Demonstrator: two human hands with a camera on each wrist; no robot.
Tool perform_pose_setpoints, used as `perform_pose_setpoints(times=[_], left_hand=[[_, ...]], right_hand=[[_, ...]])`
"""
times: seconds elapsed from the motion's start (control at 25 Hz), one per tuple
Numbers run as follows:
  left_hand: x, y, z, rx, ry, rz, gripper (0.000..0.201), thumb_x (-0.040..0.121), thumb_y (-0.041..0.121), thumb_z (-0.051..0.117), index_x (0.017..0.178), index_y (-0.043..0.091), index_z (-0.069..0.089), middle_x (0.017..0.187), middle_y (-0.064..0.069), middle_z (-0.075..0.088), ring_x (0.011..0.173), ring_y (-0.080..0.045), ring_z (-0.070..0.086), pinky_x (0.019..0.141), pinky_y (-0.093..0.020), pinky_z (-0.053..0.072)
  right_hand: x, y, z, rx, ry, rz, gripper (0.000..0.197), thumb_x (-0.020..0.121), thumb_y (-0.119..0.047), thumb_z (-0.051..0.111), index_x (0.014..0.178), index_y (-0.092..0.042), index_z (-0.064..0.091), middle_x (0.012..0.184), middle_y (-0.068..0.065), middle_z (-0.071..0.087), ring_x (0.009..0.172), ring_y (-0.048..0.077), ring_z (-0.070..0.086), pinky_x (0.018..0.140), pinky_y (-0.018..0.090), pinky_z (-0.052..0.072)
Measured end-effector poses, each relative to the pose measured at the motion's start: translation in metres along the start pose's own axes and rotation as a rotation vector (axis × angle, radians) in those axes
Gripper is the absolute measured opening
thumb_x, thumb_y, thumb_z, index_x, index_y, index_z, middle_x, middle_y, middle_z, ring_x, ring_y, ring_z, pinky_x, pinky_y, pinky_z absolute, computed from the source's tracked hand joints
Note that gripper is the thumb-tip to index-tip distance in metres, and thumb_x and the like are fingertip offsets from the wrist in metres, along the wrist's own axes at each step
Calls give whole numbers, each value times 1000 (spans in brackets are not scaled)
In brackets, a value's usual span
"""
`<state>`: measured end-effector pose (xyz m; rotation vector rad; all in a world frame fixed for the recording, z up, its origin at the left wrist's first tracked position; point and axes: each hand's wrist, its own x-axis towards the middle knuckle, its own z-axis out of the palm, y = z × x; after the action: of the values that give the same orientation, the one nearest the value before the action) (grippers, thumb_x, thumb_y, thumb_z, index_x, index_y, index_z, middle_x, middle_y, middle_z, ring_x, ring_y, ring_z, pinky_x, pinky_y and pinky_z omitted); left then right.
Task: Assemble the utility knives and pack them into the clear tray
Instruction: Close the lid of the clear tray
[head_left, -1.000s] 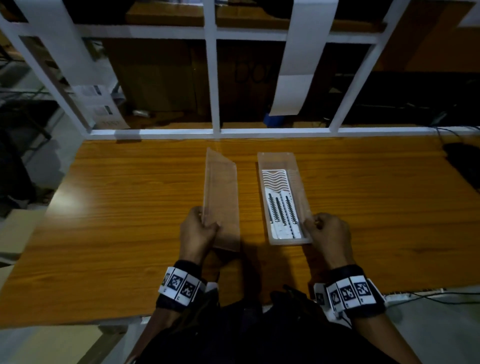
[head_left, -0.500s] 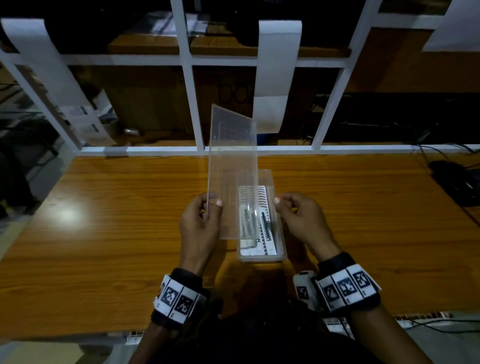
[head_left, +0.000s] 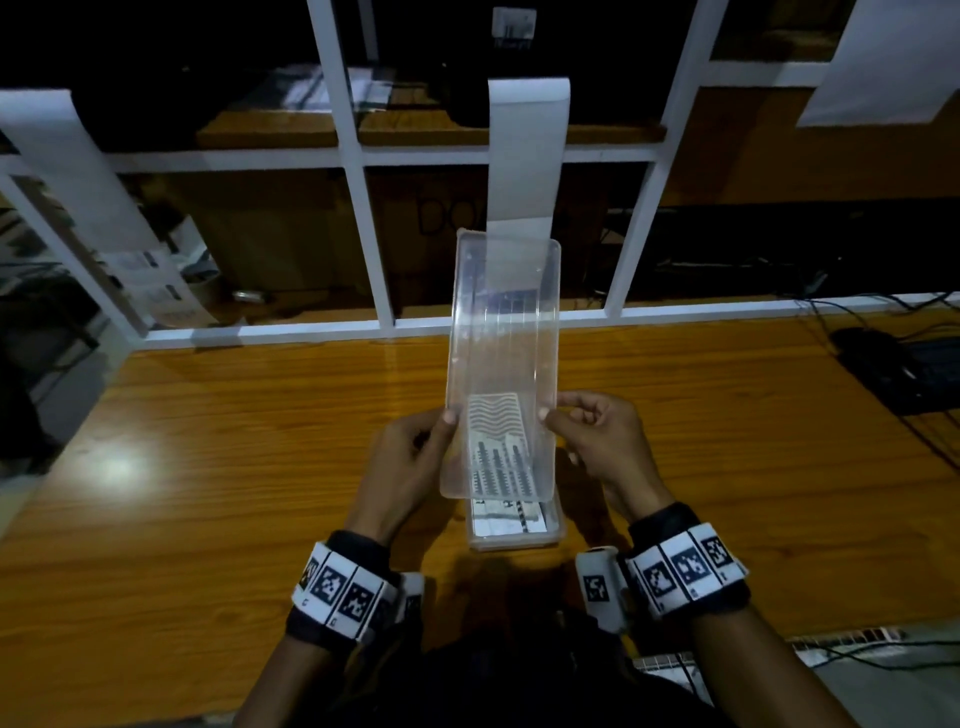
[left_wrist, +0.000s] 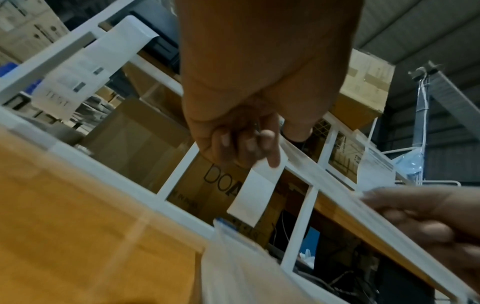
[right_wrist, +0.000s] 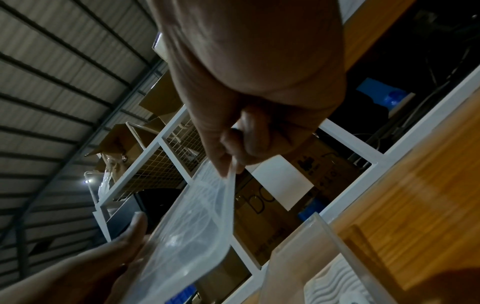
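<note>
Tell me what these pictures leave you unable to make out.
- Head view: the white printed contents of the clear plastic tray on the table, seen through the clear plastic lid held over it; print too small.
- Left wrist view: the left hand's hold on the lid; motion blur.
- Right wrist view: the right hand's fingers on the lid's edge; dim.

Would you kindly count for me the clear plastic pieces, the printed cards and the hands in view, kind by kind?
Clear plastic pieces: 2, the lid held up and the tray on the table.
Printed cards: 1, the card lying in the tray.
Hands: 2, the left hand and the right hand, each pinching a lid edge.
Total: 5.
</note>
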<state>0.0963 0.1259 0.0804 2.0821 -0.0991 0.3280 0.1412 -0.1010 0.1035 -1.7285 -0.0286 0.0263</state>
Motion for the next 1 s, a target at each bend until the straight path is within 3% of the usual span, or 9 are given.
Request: perform_pose_setpoints(times=[0.08,0.16,0.24,0.36,0.44,0.56,0.68,0.84,1.0], left_hand=[[13,6,-10,28,-34,-68,61,99,56,39,65,10,60,51,2,54,46,-11,48,48,-26,32],[23,17,-20,-152,-105,-237,64,100,58,30,85,11,71,60,-10,68,46,-15,60,43,-23,40],[31,27,-28,-426,-163,-453,70,99,65,19,106,19,71,80,-21,76,59,-20,72,40,-22,46],[39,28,-32,-633,-168,-587,87,86,80,17,114,16,69,97,-22,78,85,-30,78,50,-28,58],[39,26,-33,-648,-123,-585,64,95,68,36,110,15,69,99,-16,79,89,-27,78,56,-29,60],[38,19,-31,-691,-50,-581,21,98,26,64,107,9,73,96,-10,80,85,-23,75,63,-30,61],[44,18,-21,-744,-39,-533,32,95,7,65,126,8,66,107,-8,76,89,-21,75,67,-30,65],[51,16,0,-629,25,-453,44,97,6,63,140,12,56,110,0,71,94,-13,74,72,-28,64],[45,0,14,-414,1,-369,65,95,15,69,153,14,39,111,-1,72,103,-15,71,78,-26,62]], right_hand=[[4,-3,4,35,21,6,13,90,-12,74,103,-11,73,58,-2,68,43,7,57,38,20,40],[8,-4,7,57,40,16,19,90,-11,74,108,-8,71,60,3,70,45,12,59,40,23,45],[11,-5,9,69,46,28,23,90,-12,73,113,-8,69,68,6,75,54,16,68,49,26,53],[10,-9,11,111,7,70,24,94,-12,68,118,-7,68,91,11,79,81,23,78,67,30,62],[9,-11,10,175,-53,128,19,100,-14,58,115,-8,69,104,15,77,95,27,76,74,32,63],[3,-16,5,294,-135,213,33,107,-28,44,118,-9,68,116,17,73,97,29,71,83,41,60],[2,-16,3,287,-167,203,32,100,-25,60,129,-14,65,117,4,75,105,27,70,94,48,56],[-1,-11,1,73,-187,115,75,86,-3,75,145,-34,41,111,-10,71,101,11,71,80,37,62],[0,9,2,-14,-43,63,69,84,-3,76,146,-16,48,121,-1,67,103,16,69,70,28,62]])
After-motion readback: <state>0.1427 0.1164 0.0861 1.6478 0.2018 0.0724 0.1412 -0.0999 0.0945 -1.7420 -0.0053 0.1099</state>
